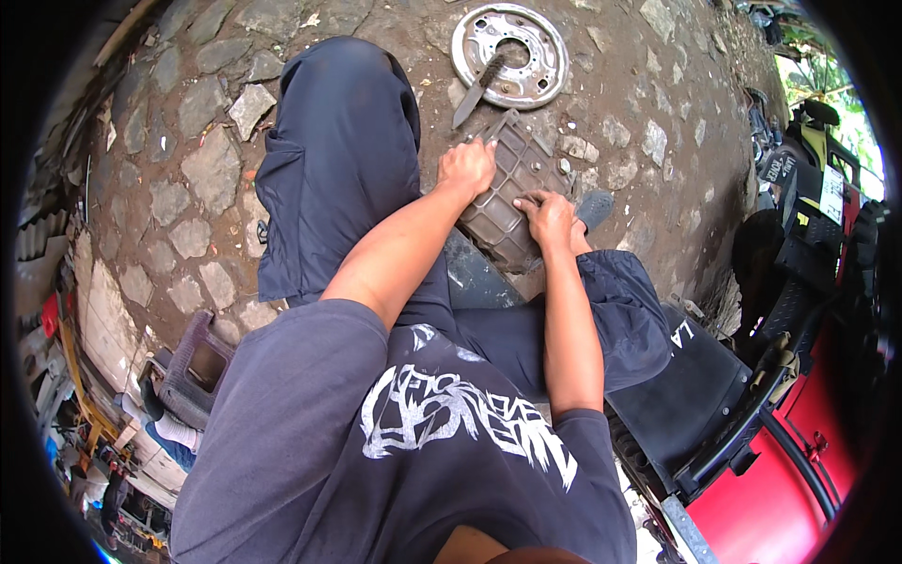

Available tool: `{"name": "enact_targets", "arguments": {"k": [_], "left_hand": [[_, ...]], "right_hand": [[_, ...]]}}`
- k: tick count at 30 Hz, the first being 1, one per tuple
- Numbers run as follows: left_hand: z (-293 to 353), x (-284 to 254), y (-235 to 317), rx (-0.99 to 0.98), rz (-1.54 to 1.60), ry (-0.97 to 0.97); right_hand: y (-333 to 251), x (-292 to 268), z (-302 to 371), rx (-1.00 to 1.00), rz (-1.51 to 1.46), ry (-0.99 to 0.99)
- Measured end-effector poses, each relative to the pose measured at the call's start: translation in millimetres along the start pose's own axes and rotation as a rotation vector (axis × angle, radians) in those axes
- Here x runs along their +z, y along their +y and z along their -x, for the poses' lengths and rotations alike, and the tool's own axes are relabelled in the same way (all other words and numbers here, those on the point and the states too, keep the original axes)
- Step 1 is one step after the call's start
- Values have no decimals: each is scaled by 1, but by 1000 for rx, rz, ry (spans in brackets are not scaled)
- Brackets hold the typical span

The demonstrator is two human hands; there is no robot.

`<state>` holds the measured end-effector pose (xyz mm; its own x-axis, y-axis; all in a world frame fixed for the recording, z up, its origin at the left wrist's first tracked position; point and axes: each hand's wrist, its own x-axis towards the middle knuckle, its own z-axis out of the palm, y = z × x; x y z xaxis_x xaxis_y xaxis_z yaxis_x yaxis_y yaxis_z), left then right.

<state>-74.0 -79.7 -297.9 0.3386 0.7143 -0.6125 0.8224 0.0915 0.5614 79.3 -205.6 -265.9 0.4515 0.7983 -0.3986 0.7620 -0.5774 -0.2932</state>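
Between my legs lies a brown, dirty metal cover (498,218), roughly rectangular, with a grid of raised ribs. My left hand (467,167) is closed at its left edge, knuckles up, with the fingertips hidden. On the cover's right side, the bent fingers of my right hand (547,221) grip the edge, the thumb and index finger lying over the ribs. Just beyond the cover is a knife (472,101) with a dark handle and a worn blade. Its handle rests on a round silver metal plate (550,73) with a large central hole.
The ground is packed dirt with embedded stones (211,169). A dark flat panel (476,274) lies under the cover's near end. At the right stands a red vehicle (761,498) with a black mud flap (672,395). A dark plastic stool (194,362) and clutter are at the left.
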Motion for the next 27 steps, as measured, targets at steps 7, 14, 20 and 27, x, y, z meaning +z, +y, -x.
{"name": "enact_targets", "arguments": {"k": [7,14,20,27], "left_hand": [[-2,1,1,-9,-22,27],[-10,3,8,-85,-18,-5],[19,-74,95,508,240,197],[117,-210,222,887,336,-277]], "right_hand": [[-16,11,-4,-74,-72,204],[-46,-65,7,31,-480,261],[-80,-235,53,-332,-960,407],[-49,-256,23,-304,-1241,455]]}}
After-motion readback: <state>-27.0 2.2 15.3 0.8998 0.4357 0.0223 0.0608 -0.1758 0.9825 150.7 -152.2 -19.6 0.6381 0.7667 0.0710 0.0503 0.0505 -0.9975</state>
